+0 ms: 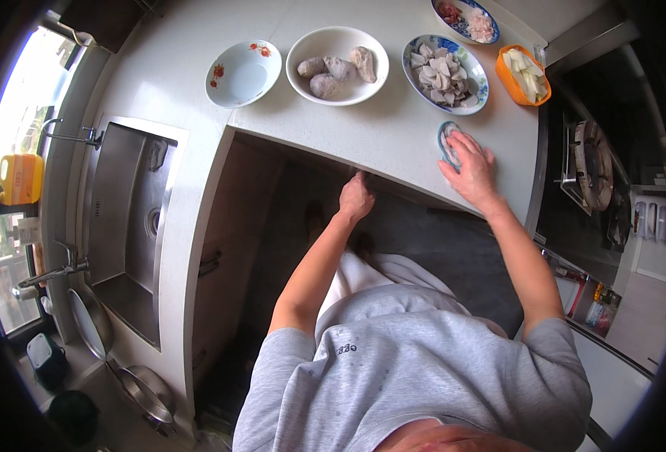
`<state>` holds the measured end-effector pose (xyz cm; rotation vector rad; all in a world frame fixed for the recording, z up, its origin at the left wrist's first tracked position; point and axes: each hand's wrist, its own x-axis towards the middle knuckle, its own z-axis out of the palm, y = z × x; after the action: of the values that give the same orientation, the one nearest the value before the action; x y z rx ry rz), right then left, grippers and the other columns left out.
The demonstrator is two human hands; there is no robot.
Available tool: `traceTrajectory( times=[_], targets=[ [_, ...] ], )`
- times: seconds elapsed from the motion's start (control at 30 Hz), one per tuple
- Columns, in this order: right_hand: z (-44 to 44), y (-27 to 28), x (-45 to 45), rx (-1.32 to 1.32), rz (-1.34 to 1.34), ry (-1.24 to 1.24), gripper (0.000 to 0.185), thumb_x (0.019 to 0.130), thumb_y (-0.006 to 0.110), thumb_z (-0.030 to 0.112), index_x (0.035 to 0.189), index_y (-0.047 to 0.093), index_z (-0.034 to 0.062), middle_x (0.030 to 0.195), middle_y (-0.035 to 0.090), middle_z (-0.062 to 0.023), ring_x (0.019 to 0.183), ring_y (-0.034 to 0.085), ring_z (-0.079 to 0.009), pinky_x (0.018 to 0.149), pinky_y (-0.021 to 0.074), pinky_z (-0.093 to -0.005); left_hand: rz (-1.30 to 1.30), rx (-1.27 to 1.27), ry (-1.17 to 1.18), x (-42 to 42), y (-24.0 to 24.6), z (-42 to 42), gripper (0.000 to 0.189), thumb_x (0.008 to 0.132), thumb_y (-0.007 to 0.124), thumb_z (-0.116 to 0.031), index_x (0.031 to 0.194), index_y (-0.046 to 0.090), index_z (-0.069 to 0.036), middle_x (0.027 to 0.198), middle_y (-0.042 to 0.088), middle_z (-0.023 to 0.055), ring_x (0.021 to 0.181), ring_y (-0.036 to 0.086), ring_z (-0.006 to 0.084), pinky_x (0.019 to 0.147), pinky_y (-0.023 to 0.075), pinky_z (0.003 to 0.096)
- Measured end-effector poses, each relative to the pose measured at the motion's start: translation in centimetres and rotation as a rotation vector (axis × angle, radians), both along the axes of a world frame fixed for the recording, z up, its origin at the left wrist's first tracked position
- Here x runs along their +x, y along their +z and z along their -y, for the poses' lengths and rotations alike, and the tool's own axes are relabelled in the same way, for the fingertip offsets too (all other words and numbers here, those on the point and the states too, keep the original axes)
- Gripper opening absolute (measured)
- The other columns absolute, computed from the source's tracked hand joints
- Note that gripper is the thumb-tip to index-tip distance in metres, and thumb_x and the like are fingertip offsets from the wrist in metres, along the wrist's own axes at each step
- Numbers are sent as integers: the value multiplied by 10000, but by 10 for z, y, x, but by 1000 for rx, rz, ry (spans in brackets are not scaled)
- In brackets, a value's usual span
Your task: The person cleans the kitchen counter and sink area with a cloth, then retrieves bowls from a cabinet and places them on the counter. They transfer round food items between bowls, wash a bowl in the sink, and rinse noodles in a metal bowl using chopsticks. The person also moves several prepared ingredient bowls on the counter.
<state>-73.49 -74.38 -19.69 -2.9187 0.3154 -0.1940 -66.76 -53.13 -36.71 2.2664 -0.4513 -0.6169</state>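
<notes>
My right hand point(470, 171) presses on a white cleaning cloth point(451, 148) with a teal edge, flat on the white countertop point(355, 135). My left hand point(358, 198) is at the front edge of that counter, and its fingertips are partly hidden, so what they touch is unclear. Beyond the cloth sits a blue-patterned plate point(482, 81) of sliced pale-purple root vegetable point(443, 73). A white bowl point(333, 35) holds several peeled whole tubers point(326, 86). To its left, a flower-decorated bowl point(242, 76) has nothing in it.
An orange basket point(508, 85) of pale cut vegetable pieces stands beside a gas burner point(593, 164) on the right. At the far right back, a blue-rimmed dish point(464, 34) holds meat. A steel sink point(119, 186) with a faucet point(76, 131) is on the left, with metal pans point(146, 390) nearer me.
</notes>
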Motion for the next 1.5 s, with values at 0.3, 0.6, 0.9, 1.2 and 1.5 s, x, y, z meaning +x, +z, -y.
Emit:
traceTrajectory(
  times=[0.3, 0.6, 0.9, 1.2, 1.5],
  targets=[
    [-73, 57, 163, 130, 256, 478, 254, 701, 645, 255, 915, 627, 120, 986, 622, -6, 1025, 515, -196, 862, 349, -377, -175, 51, -344, 38, 4, -11, 376, 699, 631, -182, 1018, 559, 3, 1013, 582, 219, 941, 554, 371, 818, 462, 412],
    [-121, 51, 261, -51, -389, 342, 472, 667, 660, 351, 1052, 548, 103, 893, 613, -67, 935, 532, -230, 849, 320, -387, -388, -255, -381, 115, 123, -146, 422, 765, 613, -107, 1167, 521, -15, 1020, 602, 155, 868, 619, 220, 762, 499, 317],
    [-115, 45, 279, 61, -264, 286, 290, 704, 630, 298, 948, 619, 141, 861, 610, -26, 887, 535, -196, 807, 328, -346, -563, -435, -187, 179, 168, -191, 306, 846, 582, -59, 1144, 530, -6, 998, 571, 41, 849, 553, 88, 765, 463, 237],
    [-108, 48, 278, 11, -125, 344, 273, 653, 696, 241, 888, 639, 113, 896, 565, -19, 875, 524, -184, 748, 381, -349, -596, -555, 73, 196, 161, -204, 271, 845, 593, -67, 1107, 558, -10, 989, 592, 33, 868, 563, 102, 751, 460, 234],
    [-129, 70, 321, 823, -248, 272, 364, 655, 700, 314, 811, 638, -9, 713, 619, -71, 657, 584, -143, 623, 467, -296, -597, -667, 391, 212, 168, -208, 232, 841, 596, -128, 1037, 594, -3, 934, 635, 84, 778, 625, 161, 647, 504, 270]
  ],
)
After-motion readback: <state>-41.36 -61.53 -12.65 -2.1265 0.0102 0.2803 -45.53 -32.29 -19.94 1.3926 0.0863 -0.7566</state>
